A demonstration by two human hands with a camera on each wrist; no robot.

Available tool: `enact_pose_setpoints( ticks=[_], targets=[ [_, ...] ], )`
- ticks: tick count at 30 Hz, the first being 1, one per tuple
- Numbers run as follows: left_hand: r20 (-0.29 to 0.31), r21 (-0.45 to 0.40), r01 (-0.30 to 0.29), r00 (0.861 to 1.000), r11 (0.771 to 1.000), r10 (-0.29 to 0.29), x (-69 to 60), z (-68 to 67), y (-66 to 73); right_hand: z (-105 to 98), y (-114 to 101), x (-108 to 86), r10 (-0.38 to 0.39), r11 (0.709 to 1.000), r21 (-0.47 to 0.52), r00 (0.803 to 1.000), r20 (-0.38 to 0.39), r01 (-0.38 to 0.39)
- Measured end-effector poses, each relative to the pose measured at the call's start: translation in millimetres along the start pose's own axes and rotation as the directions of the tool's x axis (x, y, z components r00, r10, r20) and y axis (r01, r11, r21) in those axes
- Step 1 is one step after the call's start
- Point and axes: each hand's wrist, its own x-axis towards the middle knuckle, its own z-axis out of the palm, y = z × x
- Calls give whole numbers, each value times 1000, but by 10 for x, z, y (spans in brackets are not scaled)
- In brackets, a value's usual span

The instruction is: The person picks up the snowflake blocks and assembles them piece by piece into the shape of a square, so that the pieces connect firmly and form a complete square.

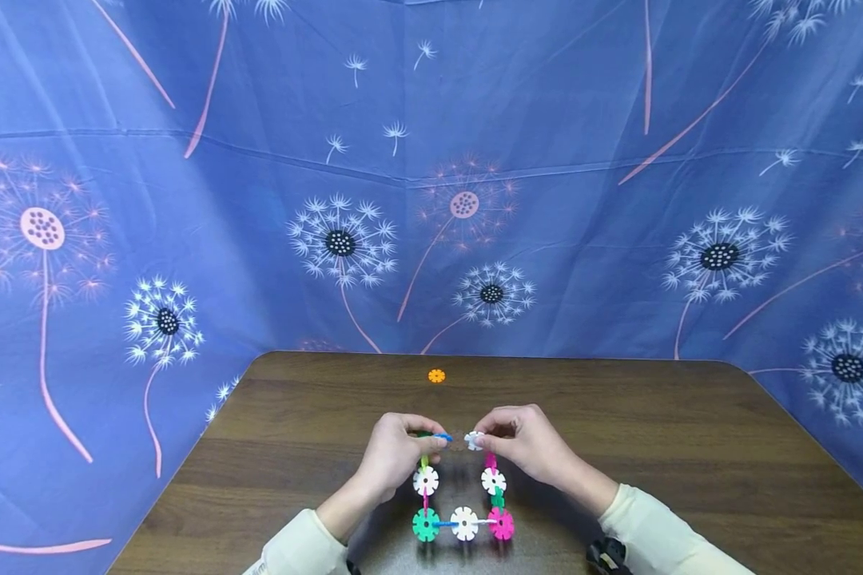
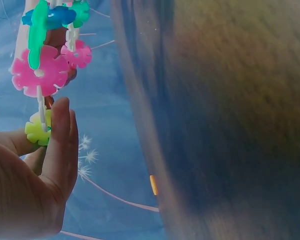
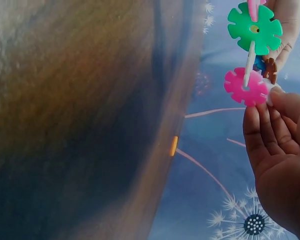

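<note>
A chain of slotted snowflake discs [image 1: 463,515] hangs in a U between both hands above the table. My left hand [image 1: 397,444] pinches its left end, where a blue disc [image 1: 443,437] sticks out; a yellow-green disc [image 2: 35,131] shows by those fingers in the left wrist view. My right hand [image 1: 526,441] pinches a white disc [image 1: 472,440] at the right end, with a pink disc [image 3: 240,82] just under it. A brown disc [image 3: 272,70] beside the blue one blends with the table in the head view; whether it touches the white disc I cannot tell.
One loose orange disc [image 1: 436,376] lies near the back edge of the brown wooden table [image 1: 295,415]. Behind the table hangs a blue cloth [image 1: 582,239] printed with dandelions. Dark wrist straps [image 1: 607,554] show at the sleeves.
</note>
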Motion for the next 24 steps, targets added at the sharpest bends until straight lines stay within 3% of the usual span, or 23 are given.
enact_pose_setpoints(
  ticks=[15, 20, 24],
  targets=[
    [-15, -56, 20, 1000, 998, -21, -90, 1, 10, 78, -21, -19, -50, 998, 36, 997, -52, 52],
    [-35, -20, 4, 999, 1000, -5, -101, 23, 45, 75, -39, -3, -75, 997, 15, 996, -50, 76],
    [-19, 15, -26, 999, 1000, 27, -82, 27, 94, 34, -54, 2, -43, 999, 26, 998, -44, 44]
  ],
)
